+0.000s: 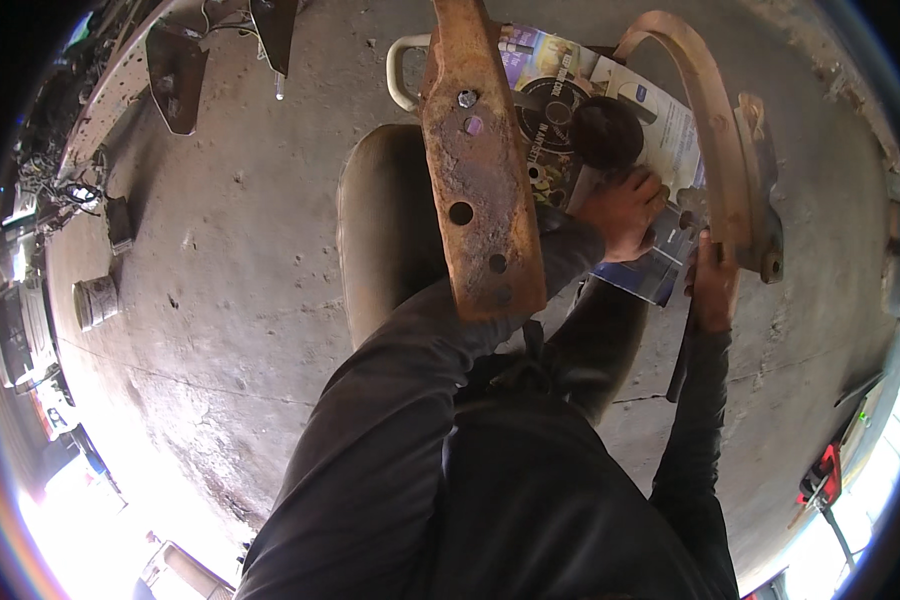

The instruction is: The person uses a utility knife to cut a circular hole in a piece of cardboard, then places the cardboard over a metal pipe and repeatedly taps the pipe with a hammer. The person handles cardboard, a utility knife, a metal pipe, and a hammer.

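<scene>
My left hand reaches across under a rusty flat metal beam with several holes and a bolt head. Its fingers are curled; whatever they grip is hidden. My right hand is closed round a long dark bar-like handle whose lower end points back toward me; the tool's kind cannot be made out. Just above the right hand runs a curved, rust-brown metal rail, with a small metal fitting at its inner side. Beyond the left hand sits a dark round part.
Printed cardboard lies under the work on the concrete floor. Behind the beam is a pale curved handle. Dark metal brackets on a perforated rail stand far left. A small block lies left; a red tool lies right.
</scene>
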Tool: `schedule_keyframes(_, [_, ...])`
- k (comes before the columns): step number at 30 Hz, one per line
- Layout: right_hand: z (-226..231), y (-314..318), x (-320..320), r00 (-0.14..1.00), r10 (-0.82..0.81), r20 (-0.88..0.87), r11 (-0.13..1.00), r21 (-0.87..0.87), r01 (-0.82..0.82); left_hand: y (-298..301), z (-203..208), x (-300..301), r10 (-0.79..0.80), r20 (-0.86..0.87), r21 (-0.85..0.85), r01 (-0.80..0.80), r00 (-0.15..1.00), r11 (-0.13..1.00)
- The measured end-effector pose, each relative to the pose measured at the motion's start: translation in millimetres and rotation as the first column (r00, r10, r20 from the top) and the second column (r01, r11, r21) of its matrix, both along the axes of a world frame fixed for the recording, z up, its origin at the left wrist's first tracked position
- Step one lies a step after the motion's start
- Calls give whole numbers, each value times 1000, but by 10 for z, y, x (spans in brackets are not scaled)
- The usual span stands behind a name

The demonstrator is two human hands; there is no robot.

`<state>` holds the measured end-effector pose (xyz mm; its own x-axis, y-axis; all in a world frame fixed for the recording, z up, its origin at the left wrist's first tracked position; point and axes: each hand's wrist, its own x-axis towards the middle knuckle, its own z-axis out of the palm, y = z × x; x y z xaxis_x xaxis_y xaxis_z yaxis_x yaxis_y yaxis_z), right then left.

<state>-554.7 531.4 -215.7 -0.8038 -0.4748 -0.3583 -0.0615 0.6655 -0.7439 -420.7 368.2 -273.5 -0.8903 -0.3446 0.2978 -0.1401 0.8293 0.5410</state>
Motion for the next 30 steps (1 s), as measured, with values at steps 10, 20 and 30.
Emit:
schedule_keyframes(10, [-526, -251, -560, 984, 131, -117, 991, -25, -135, 36, -81, -18, 15, -22, -97, -17, 1000, 995])
schedule_keyframes(20, [-971, -14, -1224, 966, 244, 90, 967, -96, -235, 14, -49, -68, -15, -37, -55, 13, 999, 998])
schedule_keyframes(30, [-1546, -85, -1501, 919, 235, -317, 967, -20, -254, 25, -27, -58, -17, 4, -78, 17, 1000, 997])
